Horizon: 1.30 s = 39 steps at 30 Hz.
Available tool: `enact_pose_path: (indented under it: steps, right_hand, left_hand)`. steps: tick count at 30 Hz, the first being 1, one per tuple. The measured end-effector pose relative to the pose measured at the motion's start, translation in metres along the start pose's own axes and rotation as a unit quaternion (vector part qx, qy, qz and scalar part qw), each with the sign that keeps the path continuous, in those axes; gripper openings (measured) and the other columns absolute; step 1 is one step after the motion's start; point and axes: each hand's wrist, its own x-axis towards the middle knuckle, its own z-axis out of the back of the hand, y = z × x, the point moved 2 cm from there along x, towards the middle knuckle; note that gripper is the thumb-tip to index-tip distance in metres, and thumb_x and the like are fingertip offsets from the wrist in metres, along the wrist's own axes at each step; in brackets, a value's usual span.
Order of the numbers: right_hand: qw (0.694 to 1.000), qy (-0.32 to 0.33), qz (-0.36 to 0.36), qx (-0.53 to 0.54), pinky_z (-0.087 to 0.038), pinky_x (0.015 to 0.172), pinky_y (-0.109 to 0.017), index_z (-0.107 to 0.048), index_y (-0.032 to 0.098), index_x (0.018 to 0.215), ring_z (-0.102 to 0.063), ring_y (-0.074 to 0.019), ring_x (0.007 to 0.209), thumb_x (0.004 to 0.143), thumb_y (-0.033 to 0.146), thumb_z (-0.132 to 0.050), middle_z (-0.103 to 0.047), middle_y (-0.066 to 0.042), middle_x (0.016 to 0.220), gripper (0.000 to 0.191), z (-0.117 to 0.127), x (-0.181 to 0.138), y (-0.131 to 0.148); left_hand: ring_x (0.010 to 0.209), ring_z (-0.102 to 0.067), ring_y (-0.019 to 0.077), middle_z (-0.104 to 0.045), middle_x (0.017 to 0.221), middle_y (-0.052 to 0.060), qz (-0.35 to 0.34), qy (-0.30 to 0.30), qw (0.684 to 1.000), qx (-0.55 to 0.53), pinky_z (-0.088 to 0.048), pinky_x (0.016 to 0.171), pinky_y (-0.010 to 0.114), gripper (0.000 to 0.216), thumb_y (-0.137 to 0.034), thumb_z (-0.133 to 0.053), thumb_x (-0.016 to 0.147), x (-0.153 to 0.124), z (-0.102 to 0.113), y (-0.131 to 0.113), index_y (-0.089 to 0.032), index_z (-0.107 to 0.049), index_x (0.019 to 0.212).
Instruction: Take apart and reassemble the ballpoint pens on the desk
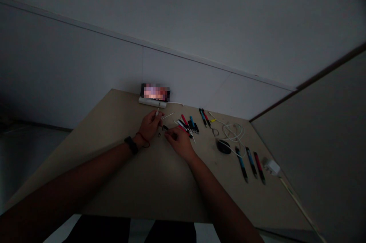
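My left hand (149,126) is closed around a slim pale pen part (158,108) whose tip points up toward the phone. A thin white stick, like a pen refill (168,116), shows beside those fingers; whether they hold it too is unclear. Close by on the right, my right hand (179,142) has its fingers pinched at a small black pen part (165,127). A tiny metallic piece (159,134) lies on the table between the hands. Just beyond my right hand are loose red barrels (184,119), a blue barrel (191,121), black pieces and white refills.
A lit phone (155,92) leans on a white power strip (152,102) by the wall. Rightward lie several whole pens (241,164), a black mouse (223,147), coiled white cable (233,132) and a white plug adapter (272,167). The table (137,189) meets a partition at right.
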Motion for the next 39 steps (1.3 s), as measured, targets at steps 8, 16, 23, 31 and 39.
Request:
enact_pose_path:
  steps: [8, 16, 23, 31, 39]
  right_hand:
    - [1.000, 0.014, 0.005, -0.019, -0.043, 0.067, -0.028, -0.074, 0.018, 0.086, -0.056, -0.0152, 0.070, 0.086, 0.020, -0.066, -0.064, -0.002, 0.078, 0.008, 0.0016, -0.0003, 0.0050]
    - [0.999, 0.020, 0.002, -0.027, -0.043, 0.069, -0.028, -0.073, 0.018, 0.086, -0.058, -0.0165, 0.073, 0.086, 0.020, -0.066, -0.065, -0.003, 0.080, 0.008, 0.0016, -0.0008, 0.0057]
    - [0.999, 0.023, 0.010, -0.028, -0.042, 0.069, -0.028, -0.073, 0.017, 0.085, -0.057, -0.0168, 0.073, 0.086, 0.020, -0.066, -0.064, -0.003, 0.079, 0.008, 0.0023, -0.0005, 0.0065]
    - [0.999, 0.030, 0.004, -0.034, -0.043, 0.069, -0.029, -0.074, 0.018, 0.086, -0.058, -0.0172, 0.074, 0.087, 0.021, -0.066, -0.066, -0.003, 0.081, 0.008, 0.0020, 0.0002, 0.0071]
    - [0.999, 0.031, 0.010, -0.037, -0.044, 0.069, -0.029, -0.074, 0.019, 0.087, -0.059, -0.0168, 0.074, 0.087, 0.022, -0.064, -0.066, -0.003, 0.081, 0.010, 0.0015, -0.0007, 0.0046]
  left_hand:
    - [0.050, -0.051, 0.0112, -0.058, 0.058, -0.002, -0.010, 0.014, 1.000, 0.015, -0.040, 0.048, 0.022, 0.031, -0.046, -0.054, 0.092, -0.0011, -0.0014, -0.0008, -0.017, -0.066, 0.092]
    - [0.053, -0.053, 0.0125, -0.059, 0.060, -0.001, -0.016, 0.022, 0.999, 0.029, -0.042, 0.051, 0.024, 0.033, -0.047, -0.052, 0.093, -0.0005, -0.0016, -0.0004, -0.017, -0.065, 0.092]
    - [0.053, -0.053, 0.0129, -0.058, 0.059, -0.002, -0.016, 0.026, 0.999, 0.033, -0.041, 0.052, 0.024, 0.032, -0.047, -0.051, 0.093, -0.0015, -0.0026, -0.0014, -0.018, -0.065, 0.091]
    - [0.051, -0.052, 0.0122, -0.057, 0.059, -0.003, -0.009, 0.031, 0.999, 0.036, -0.040, 0.050, 0.023, 0.033, -0.048, -0.051, 0.093, -0.0023, -0.0025, -0.0027, -0.018, -0.064, 0.089]
    - [0.052, -0.052, 0.0124, -0.056, 0.059, -0.003, -0.021, -0.001, 0.999, 0.033, -0.040, 0.051, 0.023, 0.032, -0.047, -0.053, 0.093, -0.0028, -0.0001, -0.0038, -0.018, -0.065, 0.090]
